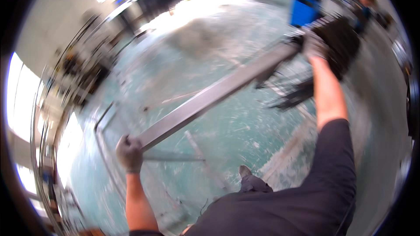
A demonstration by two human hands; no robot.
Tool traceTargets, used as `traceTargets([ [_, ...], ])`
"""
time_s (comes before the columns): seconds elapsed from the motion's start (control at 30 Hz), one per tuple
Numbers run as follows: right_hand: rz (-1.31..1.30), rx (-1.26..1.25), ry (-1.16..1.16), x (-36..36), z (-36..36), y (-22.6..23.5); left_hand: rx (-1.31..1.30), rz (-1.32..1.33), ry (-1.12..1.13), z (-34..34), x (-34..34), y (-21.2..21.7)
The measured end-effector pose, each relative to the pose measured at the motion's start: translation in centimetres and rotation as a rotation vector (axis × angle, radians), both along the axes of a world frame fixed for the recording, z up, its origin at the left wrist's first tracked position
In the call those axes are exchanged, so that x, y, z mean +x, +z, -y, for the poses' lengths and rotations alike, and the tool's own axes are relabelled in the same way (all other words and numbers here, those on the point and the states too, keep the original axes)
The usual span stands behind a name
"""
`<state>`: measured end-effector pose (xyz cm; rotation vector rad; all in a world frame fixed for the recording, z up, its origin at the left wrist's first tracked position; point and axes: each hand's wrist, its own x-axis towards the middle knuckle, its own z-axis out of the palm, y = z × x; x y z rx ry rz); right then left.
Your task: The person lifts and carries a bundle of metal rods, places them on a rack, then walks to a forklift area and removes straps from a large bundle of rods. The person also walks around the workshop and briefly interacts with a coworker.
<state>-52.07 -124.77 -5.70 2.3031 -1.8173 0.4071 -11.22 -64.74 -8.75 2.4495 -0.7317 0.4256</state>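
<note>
A long grey metal beam (210, 98) spans between my two gloved hands, slanting from lower left to upper right above the floor. My left hand (130, 154) is closed around its near left end. At the far right end, my right hand (314, 46) grips the beam, somewhat smeared by motion. Just beyond that hand is a stack of dark long pieces (341, 39), blurred. More dark bars (293, 96) lie below the beam's right end, partly behind my right arm.
A blue bin or box (305, 9) stands at the upper right, with a person (365, 0) near it. Racks and equipment (83, 72) line the left side. A thin metal frame (99, 126) is on the green, scuffed floor (236, 135) at left.
</note>
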Motion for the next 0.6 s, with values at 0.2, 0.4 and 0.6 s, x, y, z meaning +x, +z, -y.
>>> traceTargets([
  [0.2,-0.017,0.097,-0.172,-2.9,3.7,0.2,-0.091,0.176,0.053,2.4,-0.7,0.4],
  [0.4,-0.115,0.034,0.772,10.4,-12.8,-4.2,-0.098,0.219,0.089,1.6,-0.9,-0.7],
  [0.6,-0.066,0.010,1.083,23.8,-36.1,-1.1,-0.194,0.161,-0.062,-1.4,-0.8,-0.6],
])
